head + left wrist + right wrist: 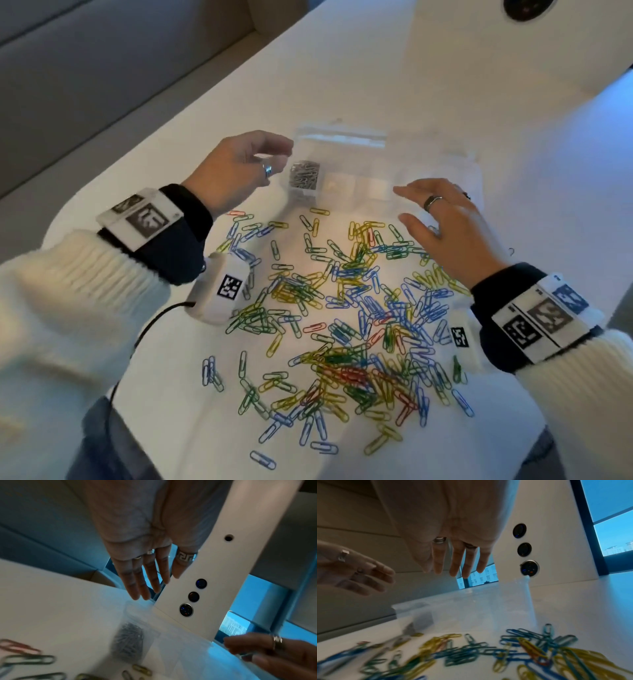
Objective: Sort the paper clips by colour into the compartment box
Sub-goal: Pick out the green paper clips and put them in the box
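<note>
Closest to you are your own white sleeves (78, 294), both cut off by the frame edges, so that's all you get of your arms. Under them the white table (445, 85) runs off the top and right. The big loose spread of paper clips (342, 318) (blue, yellow, green, a few red) covers the near part of the table, and in both wrist views they're smeared by blur. Behind the pile sits the clear compartment box (342, 178), honestly hard to make out since its walls nearly vanish against the table; you can only really read the leftmost compartment, packed with silver clips (305, 175). The right end is hidden behind your right hand (452, 222), which hovers flat with fingers straight and slightly spread, holding nothing. Your left hand (236, 168) hangs just left of the box, fingers straight and loosely together, also holding nothing
</note>
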